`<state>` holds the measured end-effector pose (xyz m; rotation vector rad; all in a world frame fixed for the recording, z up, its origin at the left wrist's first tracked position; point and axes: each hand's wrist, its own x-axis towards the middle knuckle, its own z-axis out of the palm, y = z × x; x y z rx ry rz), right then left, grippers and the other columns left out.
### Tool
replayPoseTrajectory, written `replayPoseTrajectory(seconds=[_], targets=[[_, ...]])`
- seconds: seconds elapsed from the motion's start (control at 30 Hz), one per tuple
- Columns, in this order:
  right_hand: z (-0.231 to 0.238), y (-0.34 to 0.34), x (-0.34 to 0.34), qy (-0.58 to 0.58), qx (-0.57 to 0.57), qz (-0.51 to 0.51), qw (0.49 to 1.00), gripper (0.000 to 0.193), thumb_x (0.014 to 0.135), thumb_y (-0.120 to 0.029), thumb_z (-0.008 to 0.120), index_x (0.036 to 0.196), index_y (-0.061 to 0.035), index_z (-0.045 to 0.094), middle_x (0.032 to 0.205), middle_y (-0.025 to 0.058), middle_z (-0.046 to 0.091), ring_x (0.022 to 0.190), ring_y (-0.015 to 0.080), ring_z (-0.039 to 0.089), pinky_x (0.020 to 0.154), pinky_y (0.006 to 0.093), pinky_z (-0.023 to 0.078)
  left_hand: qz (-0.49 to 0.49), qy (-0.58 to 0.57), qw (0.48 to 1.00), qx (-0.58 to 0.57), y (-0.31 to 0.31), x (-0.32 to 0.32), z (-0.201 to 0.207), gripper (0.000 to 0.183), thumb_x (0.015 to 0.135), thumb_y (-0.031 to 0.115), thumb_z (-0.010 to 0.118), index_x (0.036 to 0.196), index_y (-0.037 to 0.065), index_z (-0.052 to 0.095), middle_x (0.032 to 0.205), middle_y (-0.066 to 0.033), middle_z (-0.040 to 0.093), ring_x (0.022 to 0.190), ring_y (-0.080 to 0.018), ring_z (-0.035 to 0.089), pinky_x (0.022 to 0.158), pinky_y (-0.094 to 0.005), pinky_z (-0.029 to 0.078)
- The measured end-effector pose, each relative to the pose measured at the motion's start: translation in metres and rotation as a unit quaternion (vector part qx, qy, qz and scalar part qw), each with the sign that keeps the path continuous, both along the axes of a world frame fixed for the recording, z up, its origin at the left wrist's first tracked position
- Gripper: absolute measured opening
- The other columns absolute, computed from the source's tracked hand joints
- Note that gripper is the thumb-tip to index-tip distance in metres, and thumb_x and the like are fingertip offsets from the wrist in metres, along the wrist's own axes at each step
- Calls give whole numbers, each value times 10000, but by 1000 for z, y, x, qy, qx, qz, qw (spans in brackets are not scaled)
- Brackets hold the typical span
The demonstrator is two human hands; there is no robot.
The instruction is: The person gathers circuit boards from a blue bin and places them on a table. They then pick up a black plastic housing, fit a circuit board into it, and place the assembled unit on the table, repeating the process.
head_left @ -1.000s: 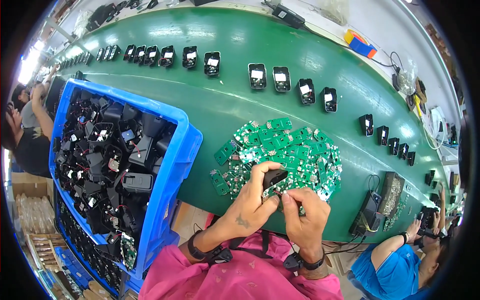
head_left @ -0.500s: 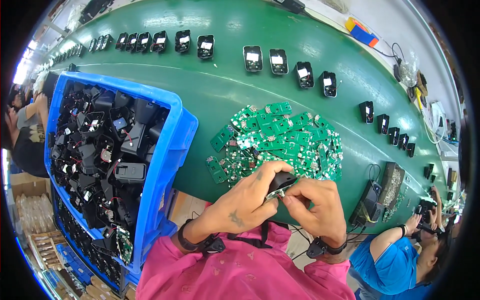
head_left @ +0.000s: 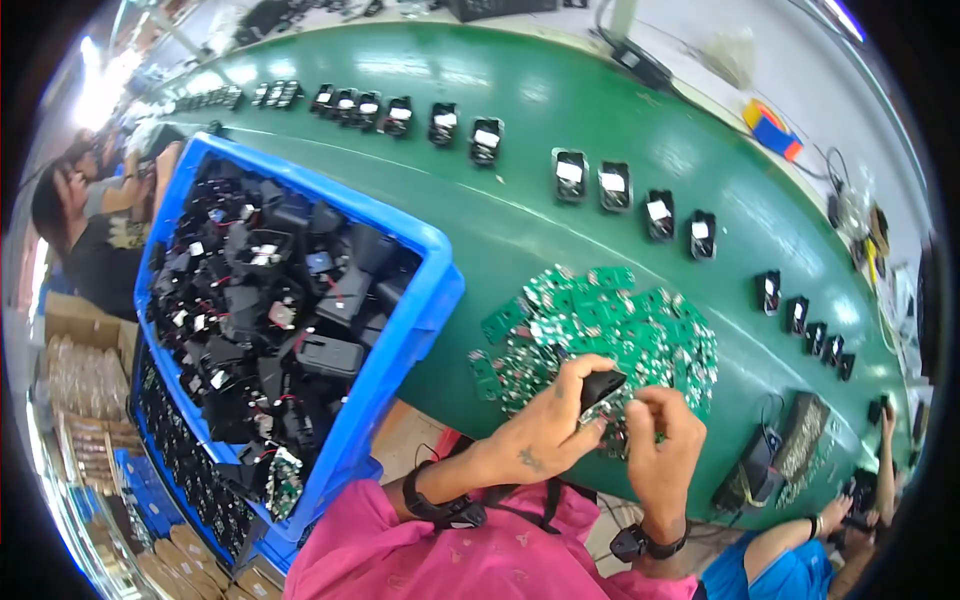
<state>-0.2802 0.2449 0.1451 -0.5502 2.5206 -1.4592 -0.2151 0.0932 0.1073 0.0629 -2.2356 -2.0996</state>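
My left hand (head_left: 545,425) is closed round a small black plastic housing (head_left: 603,386). Part of a circuit board shows at the housing's lower side, by my thumb. Just to the right, my right hand (head_left: 664,430) is raised with its fingers curled and the thumb and forefinger drawn together. A small gap separates it from the housing, and whatever its fingertips may hold is too small to make out. Beneath and beyond both hands spreads a heap of green circuit boards (head_left: 610,320) on the green table (head_left: 500,225).
A blue bin (head_left: 440,262) full of black housings and wires stands at the left. Open housings (head_left: 570,175) form a long row across the table. At the right lie a black device (head_left: 752,468) and a long tray of small parts (head_left: 800,432). Other people sit at both sides.
My right hand has drawn away from the housing, opening a gap, while my left keeps hold of it. The whole view has shifted, so the bin and boards appear farther right and lower.
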Motion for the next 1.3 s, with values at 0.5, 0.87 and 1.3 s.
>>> replayPoseTrajectory(seconds=[0.5,0.87,1.3], targets=[[-11,-8,33,-19,-35,3,999,160,838,-60,729,803,7,587,630,89,643,498,151,611,484,293,466,53,71,995,-38,-7,2,-11,564,838,73,656,1371,117,479,1151,-157,626,1024,-317,653,833,-391,524],[-14,6,21,-151,-106,52,981,242,896,-78,647,694,-4,537,565,17,523,478,110,466,451,270,340,61,113,991,-31,-4,9,-12,561,794,16,675,1332,111,550,1105,-126,629,925,-283,648,779,-355,524],[1,-7,31,121,-4,69,990,204,888,-85,660,711,-36,570,589,124,542,488,304,557,464,388,401,169,176,962,-123,10,10,-12,554,775,-127,496,1307,16,551,1251,-200,593,1100,-361,608,937,-392,489]])
